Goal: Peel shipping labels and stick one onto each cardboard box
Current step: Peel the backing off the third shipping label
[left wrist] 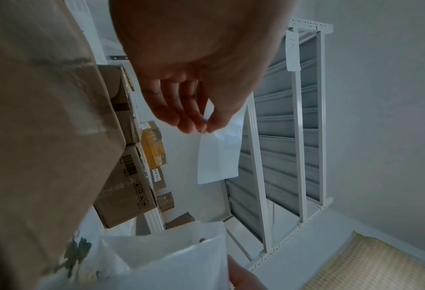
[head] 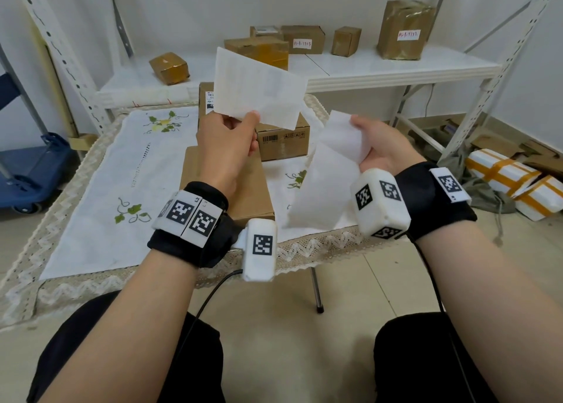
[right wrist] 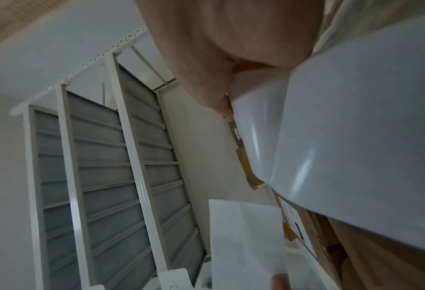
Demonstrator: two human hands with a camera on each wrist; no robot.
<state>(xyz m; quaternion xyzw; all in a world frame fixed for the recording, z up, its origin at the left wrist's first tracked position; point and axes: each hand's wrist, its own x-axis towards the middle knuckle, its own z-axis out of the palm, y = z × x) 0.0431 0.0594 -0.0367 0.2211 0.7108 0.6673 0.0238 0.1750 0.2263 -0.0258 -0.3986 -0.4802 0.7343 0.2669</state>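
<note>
My left hand point(head: 240, 128) pinches the lower edge of a white shipping label point(head: 259, 87) and holds it up above the table; the left wrist view shows the same label point(left wrist: 218, 153) hanging from thumb and fingertips. My right hand point(head: 365, 140) grips a glossy white backing strip point(head: 326, 177), which droops toward the table edge and fills the right wrist view as the strip point(right wrist: 355, 137). Below the hands lie a flat brown cardboard box point(head: 253, 189) and a printed brown box point(head: 283, 140); another box point(head: 205, 98) behind carries a label.
The boxes sit on a table with a white embroidered cloth point(head: 122, 174). A white shelf point(head: 365, 67) behind holds several brown boxes, two with handwritten tags. A blue trolley point(head: 27, 171) stands at left. White taped parcels point(head: 511, 180) lie on the floor at right.
</note>
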